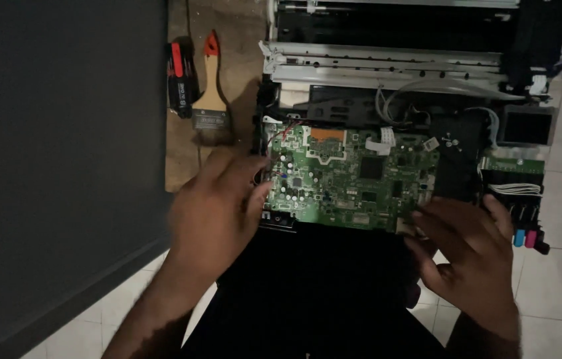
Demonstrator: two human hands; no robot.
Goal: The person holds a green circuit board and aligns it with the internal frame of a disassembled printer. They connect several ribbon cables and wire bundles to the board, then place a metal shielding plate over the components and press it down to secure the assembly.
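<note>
**Two hands at the edges of a printer's circuit board**

Nearest to the camera is a dark lap or cloth, and just above it the two hands meet the green circuit board [351,176]. The left hand [218,213] lies at the board's left edge, fingers curled loosely around the corner; the picture is blurred there, so I cannot tell if it really pinches the edge or only rests on it. The right hand [470,256] is at the lower right corner, fingers spread and bent, the tips touching or almost touching the board's rim; it looks open, not closed on anything.

The board sits on top of the opened printer body [394,63], between the white metal frame behind it and the dark lap in front. A white flat cable [379,141] and thin red wires [284,131] are near its upper edge, apparently attached to it.

I judge the board to be light, stiff and fragile: thin, covered with small capacitors and chips. It is best held by the bare edges or corners, not by the components, and not pulled while cables are attached.

On the brown mat at the left lie a paint brush [210,90] with wooden handle and a red and black screwdriver set [179,76]. At the right, coloured ink tank caps [525,237] are visible
</note>
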